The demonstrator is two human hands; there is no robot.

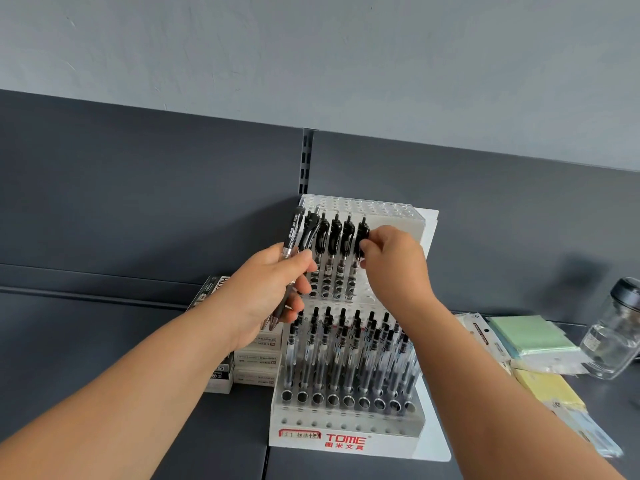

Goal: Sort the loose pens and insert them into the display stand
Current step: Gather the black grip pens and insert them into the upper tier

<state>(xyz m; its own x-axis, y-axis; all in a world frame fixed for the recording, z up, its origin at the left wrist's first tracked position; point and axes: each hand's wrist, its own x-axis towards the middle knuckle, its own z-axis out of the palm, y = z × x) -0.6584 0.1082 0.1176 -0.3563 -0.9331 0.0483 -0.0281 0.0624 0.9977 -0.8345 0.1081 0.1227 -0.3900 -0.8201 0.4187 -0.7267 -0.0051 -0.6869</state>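
Observation:
A white tiered display stand (pixel 346 431) with red lettering sits on the dark shelf. Its lower tiers hold several clear pens with black caps (pixel 349 351). The upper tier holds a row of black-clipped pens (pixel 334 244). My left hand (pixel 266 292) grips a small bundle of loose black pens (pixel 292 233), their tips poking out below my fingers. My right hand (pixel 391 258) pinches the clip end of the rightmost pen (pixel 362 237) in the upper row, which stands in its hole.
Stacked pen boxes (pixel 249 362) lie left of the stand behind my left wrist. Green and yellow sticky-note pads (pixel 530 336) and a clear glass jar (pixel 613 341) with a dark lid sit to the right. A dark back panel rises behind.

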